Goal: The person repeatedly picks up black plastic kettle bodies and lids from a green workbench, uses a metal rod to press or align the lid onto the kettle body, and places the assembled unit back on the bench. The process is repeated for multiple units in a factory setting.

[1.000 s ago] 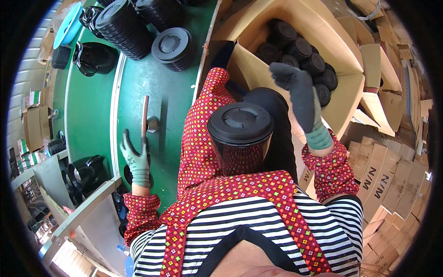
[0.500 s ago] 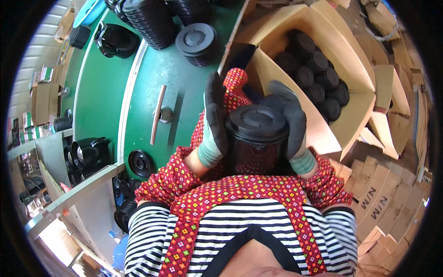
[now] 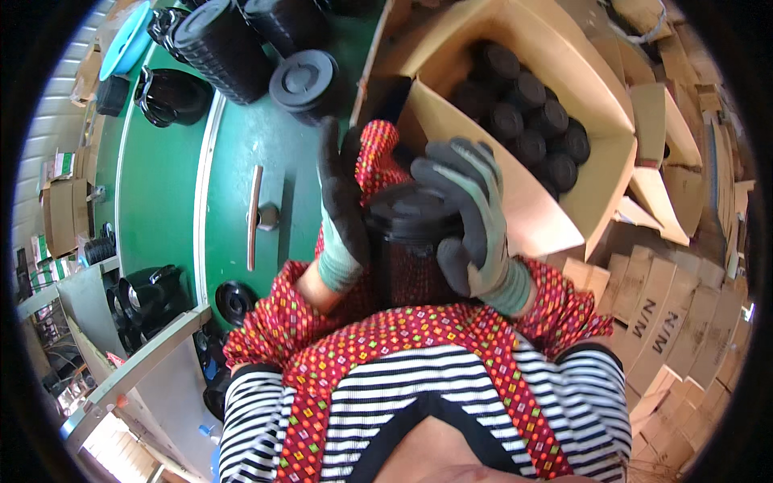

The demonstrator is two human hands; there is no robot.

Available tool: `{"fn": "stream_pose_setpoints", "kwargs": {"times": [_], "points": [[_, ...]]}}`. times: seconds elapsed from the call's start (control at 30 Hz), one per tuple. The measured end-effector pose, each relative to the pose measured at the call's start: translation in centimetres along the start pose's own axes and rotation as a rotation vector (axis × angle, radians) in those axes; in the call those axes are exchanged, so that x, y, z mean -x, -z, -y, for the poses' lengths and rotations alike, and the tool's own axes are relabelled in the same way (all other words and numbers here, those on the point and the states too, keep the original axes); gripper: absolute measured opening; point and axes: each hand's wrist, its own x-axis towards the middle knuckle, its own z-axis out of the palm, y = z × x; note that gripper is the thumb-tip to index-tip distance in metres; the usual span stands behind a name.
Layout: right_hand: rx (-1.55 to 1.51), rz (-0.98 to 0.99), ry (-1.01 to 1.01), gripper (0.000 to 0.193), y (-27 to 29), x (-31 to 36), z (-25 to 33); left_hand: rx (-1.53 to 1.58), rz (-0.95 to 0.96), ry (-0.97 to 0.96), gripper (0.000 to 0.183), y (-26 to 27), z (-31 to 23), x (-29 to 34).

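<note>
A shiny black canister (image 3: 411, 270) with a round, stepped black lid (image 3: 407, 203) stands upright close to my apron. My left hand (image 3: 341, 221), in a grey-green glove with black palm and fingers, lies along its left side, fingers stretched straight up. On the right, my right hand (image 3: 477, 217) wears a matching glove. Its fingers bend over the lid's right edge and its thumb lies against the canister's side. Between them the two hands hold the canister. Its bottom is hidden by the apron.
Stacked black lids (image 3: 304, 84) and black jugs (image 3: 179, 97) stand on the green table (image 3: 161, 205). A metal bar on a knob (image 3: 256, 217) sticks up there. An open carton (image 3: 604, 105) with several black canisters (image 3: 527, 145) stands right; flat cartons (image 3: 644, 322) lie beyond.
My right hand has come up and inward, its fingers now bent over the lid's edge. The left hand stays along the canister's side. The whole view has shifted slightly.
</note>
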Motion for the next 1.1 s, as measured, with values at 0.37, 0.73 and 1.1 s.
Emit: {"fn": "stream_pose_setpoints", "kwargs": {"times": [0.37,0.73,1.1], "points": [[-0.650,0.314,-0.519,0.087,-0.5,-1.2,1.0,0.126,0.372,-0.257,0.029,4.9,-7.6,6.5],[-0.947,0.083,-0.340,0.099,4.3,-6.5,-0.4,0.579,0.218,-0.193,0.068,4.8,-7.1,6.4],[-0.992,0.403,-0.670,0.109,0.6,-2.5,3.1,0.726,-0.192,-0.023,0.079,7.8,-3.7,2.6]]}}
